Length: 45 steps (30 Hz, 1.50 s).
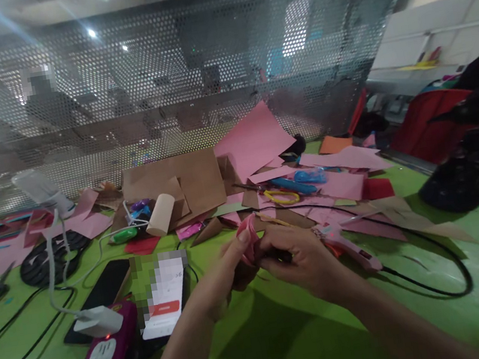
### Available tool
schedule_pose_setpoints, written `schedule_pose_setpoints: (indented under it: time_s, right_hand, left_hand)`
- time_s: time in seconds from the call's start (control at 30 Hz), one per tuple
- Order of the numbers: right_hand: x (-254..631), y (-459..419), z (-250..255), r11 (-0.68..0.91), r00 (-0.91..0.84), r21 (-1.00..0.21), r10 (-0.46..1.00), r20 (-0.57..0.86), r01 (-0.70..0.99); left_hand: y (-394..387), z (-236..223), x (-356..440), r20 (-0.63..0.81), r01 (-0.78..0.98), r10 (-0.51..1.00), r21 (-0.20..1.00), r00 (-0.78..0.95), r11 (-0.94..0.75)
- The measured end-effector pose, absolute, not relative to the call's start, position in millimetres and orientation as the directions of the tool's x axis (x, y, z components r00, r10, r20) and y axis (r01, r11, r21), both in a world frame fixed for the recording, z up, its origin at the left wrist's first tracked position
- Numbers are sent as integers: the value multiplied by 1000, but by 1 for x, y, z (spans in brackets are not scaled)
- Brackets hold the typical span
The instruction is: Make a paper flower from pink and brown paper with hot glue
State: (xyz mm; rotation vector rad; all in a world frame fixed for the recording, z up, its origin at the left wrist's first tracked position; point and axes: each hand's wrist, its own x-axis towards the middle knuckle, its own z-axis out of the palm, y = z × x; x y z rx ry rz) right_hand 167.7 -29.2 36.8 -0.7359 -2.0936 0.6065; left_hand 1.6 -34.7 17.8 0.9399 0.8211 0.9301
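Observation:
My left hand and my right hand meet above the green table, both pinched around a small rolled piece of pink paper. My left thumb presses on the paper's top. My right fingers curl round its lower side, where something dark shows that I cannot make out. A pink glue gun lies just right of my right hand, its black cord looping toward the right.
Two phones lie left of my hands beside a purple power strip with a white plug. Pink sheets, brown card, scissors and a paper roll clutter the back. A perforated metal screen stands behind.

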Motion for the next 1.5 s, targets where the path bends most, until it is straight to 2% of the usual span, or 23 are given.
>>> schedule_pose_setpoints:
  time_s: [0.6,1.1,1.5]
  right_hand:
    - [169,-32,40,681,-501,-653,713,490,331]
    - [167,-31,38,731,-484,-591,676,556,341]
    - [170,-31,38,726,-493,-618,674,551,301]
  left_hand:
    - [-33,18,2,-250,-327,893,865,373,379]
    - [-34,18,-1,-171,-295,916,911,363,287]
    - [-35,21,-2,-162,-216,924,945,345,246]
